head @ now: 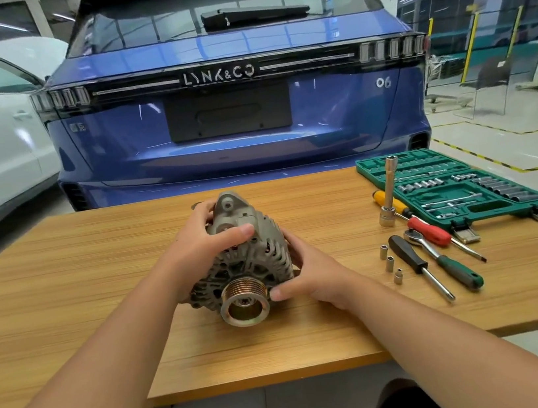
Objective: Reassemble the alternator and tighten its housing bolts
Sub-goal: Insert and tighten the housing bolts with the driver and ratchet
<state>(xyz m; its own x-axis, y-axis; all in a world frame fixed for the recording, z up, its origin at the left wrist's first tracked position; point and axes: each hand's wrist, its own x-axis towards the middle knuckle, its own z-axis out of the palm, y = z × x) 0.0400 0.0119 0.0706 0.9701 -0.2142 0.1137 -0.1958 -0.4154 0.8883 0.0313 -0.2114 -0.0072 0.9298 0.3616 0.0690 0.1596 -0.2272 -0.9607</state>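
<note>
Alternator (pixel 241 259) sits mid-desk (pixel 64 284), pulley toward me; I have my left grip (pixel 203 237) curled over its top housing and my right grip (pixel 308 274) clasping its right side. Near the desk's right edge lie a green socket case (pixel 489 204), screwdrivers (pixel 417 262) and loose sockets (pixel 389 263).

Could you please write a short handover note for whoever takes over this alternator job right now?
Left hand: grips the alternator over its top housing.
Right hand: holds its right side, thumb near the pulley.
The alternator rests on the wooden table, pulley facing the person.
Tools lie untouched to the right: ratchet, three loose sockets, screwdrivers, upright extension bar, open socket case.
Done: the housing looks joined together.
Left: tighten the housing bolts; their state is not visible.
</note>
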